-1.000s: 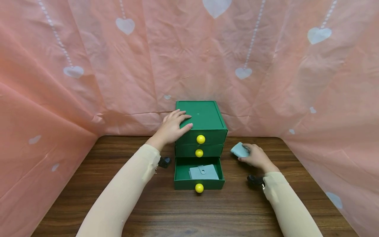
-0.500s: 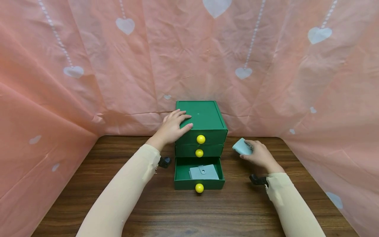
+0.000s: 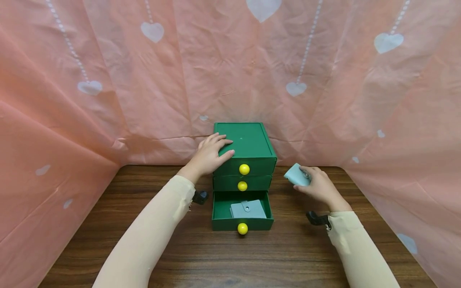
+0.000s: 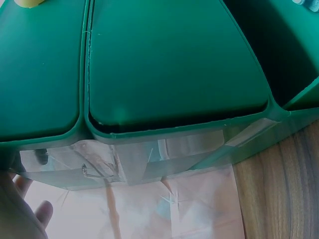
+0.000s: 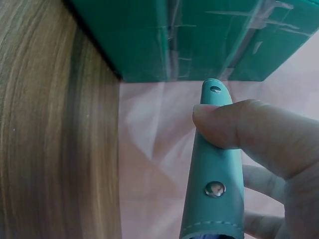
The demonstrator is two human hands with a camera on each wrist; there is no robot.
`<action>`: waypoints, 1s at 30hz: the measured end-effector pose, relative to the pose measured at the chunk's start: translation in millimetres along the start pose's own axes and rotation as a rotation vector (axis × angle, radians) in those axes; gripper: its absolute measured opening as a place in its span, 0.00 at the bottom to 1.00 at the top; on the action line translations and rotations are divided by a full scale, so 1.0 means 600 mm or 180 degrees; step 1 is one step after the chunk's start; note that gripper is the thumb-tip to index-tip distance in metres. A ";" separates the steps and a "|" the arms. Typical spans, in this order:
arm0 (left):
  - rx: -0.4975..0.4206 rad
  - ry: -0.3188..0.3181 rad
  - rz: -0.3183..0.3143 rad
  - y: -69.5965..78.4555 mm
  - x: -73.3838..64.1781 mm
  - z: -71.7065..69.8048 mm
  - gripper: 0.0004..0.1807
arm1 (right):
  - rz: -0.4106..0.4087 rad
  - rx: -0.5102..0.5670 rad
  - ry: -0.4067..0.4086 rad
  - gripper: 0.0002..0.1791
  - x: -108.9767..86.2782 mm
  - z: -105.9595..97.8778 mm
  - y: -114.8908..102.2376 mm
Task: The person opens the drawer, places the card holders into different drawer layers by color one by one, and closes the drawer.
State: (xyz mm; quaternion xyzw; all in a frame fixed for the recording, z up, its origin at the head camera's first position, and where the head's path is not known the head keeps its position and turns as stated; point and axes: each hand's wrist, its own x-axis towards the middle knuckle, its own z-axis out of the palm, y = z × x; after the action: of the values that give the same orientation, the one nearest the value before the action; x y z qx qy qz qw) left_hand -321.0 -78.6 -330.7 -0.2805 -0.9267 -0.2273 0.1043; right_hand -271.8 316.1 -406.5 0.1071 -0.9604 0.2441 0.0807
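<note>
A green three-drawer desktop organizer (image 3: 245, 140) with yellow round knobs stands at the middle back. Its bottom drawer (image 3: 221, 206) is pulled out, with a grey-blue card holder (image 3: 252, 209) with a snap strap inside. My left hand (image 3: 209, 156) rests spread on the organizer's top left edge; in the left wrist view only part of its fingers (image 4: 44, 214) shows. To the right of the organizer, my right hand (image 3: 318, 186) grips a similar pale teal leather card holder (image 3: 297, 175). In the right wrist view the thumb (image 5: 219, 122) presses on its riveted, stitched spine.
The organizer stands on a dark wooden table (image 3: 230, 260). Pink curtains (image 3: 230, 80) with white hearts hang behind and on both sides. Black camera mounts (image 3: 317, 218) sit at the wrists.
My right hand has raised the teal card holder slightly and shifted it a little to the right. The left hand and the organizer have stayed put.
</note>
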 end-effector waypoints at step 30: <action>-0.0005 0.0011 0.0014 -0.003 0.000 0.001 0.32 | -0.0319 0.0000 0.0309 0.44 -0.028 -0.041 -0.053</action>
State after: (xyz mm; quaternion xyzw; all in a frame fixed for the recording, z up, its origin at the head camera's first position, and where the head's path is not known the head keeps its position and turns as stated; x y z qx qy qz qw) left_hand -322.0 -79.5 -331.8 -0.2823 -0.9257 -0.2284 0.1062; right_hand -245.1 303.3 -374.4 0.1431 -0.9488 0.2446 0.1393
